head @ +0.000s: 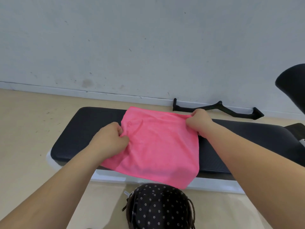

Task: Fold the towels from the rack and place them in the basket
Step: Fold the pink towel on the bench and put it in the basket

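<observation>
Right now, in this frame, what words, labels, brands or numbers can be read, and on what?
No text can be read.
On the pink towel, by the left hand, a small mark: too blurred to read.
On the dark patterned fabric: flower print, no letters.

1. The pink cloth towel [158,146] hides the middle of the black padded worktop [79,129].
2. Fingertips of the left grip [110,141] and right grip [199,119] curl out of sight into the towel.
3. The black flower-dotted fabric object [158,209] is cut off by the bottom edge.

towel: pink towel [158,146] flat across table [247,138], near edge overhanging
left hand [110,141]: pinches left edge
right hand [200,120]: pinches far right corner
</observation>
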Motion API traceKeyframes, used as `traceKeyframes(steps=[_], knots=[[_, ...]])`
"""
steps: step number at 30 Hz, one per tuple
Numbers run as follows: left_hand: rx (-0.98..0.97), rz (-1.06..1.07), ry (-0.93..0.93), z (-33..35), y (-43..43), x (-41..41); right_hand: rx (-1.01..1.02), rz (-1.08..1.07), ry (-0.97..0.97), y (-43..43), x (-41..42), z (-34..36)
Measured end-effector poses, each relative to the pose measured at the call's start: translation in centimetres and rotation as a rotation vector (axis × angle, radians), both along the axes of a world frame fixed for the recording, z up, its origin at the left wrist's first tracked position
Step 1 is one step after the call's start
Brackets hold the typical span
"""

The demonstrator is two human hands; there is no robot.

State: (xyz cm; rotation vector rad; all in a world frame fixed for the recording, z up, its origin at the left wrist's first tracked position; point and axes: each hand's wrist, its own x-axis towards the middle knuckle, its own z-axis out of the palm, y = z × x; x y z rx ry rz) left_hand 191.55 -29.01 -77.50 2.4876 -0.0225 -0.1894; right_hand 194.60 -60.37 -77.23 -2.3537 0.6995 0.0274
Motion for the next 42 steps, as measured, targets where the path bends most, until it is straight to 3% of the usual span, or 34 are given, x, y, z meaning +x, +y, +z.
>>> traceKeyframes(steps=[4,7,9,10,14,17,22,25,31,37,42], knots=[[-0.199,-0.100,-0.004,-0.4,-3.6,-0.4,-0.116,-0.085,0.161,-5.6,-2.4,1.6],[-0.211,-0.162,-0.023,-0.7,-5.7,-0.7,-0.505,0.043,0.446,-7.6,-3.6,3.4],[-0.134,-0.200,-0.024,-0.9,-6.4,-0.7,-0.769,0.129,0.404,-6.6,-3.2,4.3],[-0.093,-0.209,-0.026,-1.0,-6.6,-0.7,-0.771,0.187,0.292,-5.7,-2.6,4.5],[-0.010,-0.182,-0.046,-1.1,-6.3,-0.6,-0.302,0.415,-0.025,0.0,0.6,3.4],[0.019,-0.151,-0.068,-1.4,-5.6,-0.6,-0.273,0.458,-0.002,3.4,2.6,1.2],[0.048,-0.207,-0.028,-1.8,-4.6,0.0,-0.243,0.324,0.039,4.3,5.0,-1.3],[0.083,-0.230,0.002,-1.7,-4.6,0.4,-0.111,0.281,0.082,4.3,5.6,-1.7],[0.108,-0.223,0.021,-1.3,-4.9,0.4,0.260,0.106,-0.120,5.1,6.3,-1.3],[-0.046,-0.307,0.178,-0.2,-4.2,-0.2,0.439,-0.014,-0.224,5.2,6.3,-0.4],[-0.158,-0.454,0.323,0.8,-2.9,-1.2,0.468,0.033,-0.314,5.1,4.5,1.5]])
